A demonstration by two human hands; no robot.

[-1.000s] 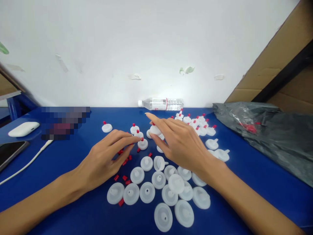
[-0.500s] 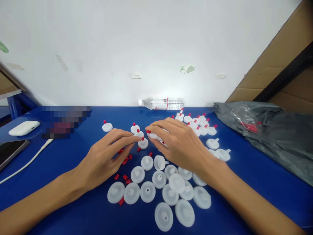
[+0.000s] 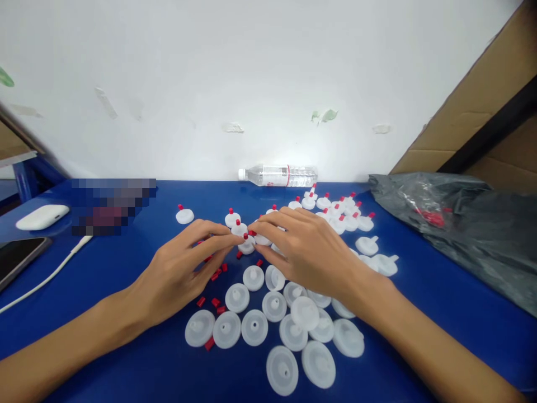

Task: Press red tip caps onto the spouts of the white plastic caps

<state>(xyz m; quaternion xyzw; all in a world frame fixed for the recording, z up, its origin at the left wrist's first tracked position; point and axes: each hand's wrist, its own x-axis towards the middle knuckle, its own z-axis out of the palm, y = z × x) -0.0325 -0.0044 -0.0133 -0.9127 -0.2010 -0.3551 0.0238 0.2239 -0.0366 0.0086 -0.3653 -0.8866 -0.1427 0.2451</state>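
My left hand (image 3: 188, 263) is closed in a pinch, its fingertips against or just beside the red tip of a white spout cap (image 3: 248, 246); what lies between the fingers is hidden. Close on the right, the fingers of my right hand (image 3: 306, 246) curl over another white spout cap (image 3: 262, 240), whose red tip (image 3: 251, 233) points toward the left hand. Red-tipped caps (image 3: 232, 219) stand upright behind the hands. Nearer me lie several round white caps without red tips (image 3: 254, 328), and small loose red tips (image 3: 215, 303) are scattered by the left hand.
A clear plastic bottle (image 3: 279, 175) lies along the wall. On the right is a grey plastic bag (image 3: 474, 224) with a small clear bag of red pieces on it. A white case (image 3: 42, 217), a phone (image 3: 20, 260) and a white cable (image 3: 54, 274) are at left.
The red-tipped cap at my right fingers has come down slightly, its tip tilting toward the left hand. My left hand has hardly moved.
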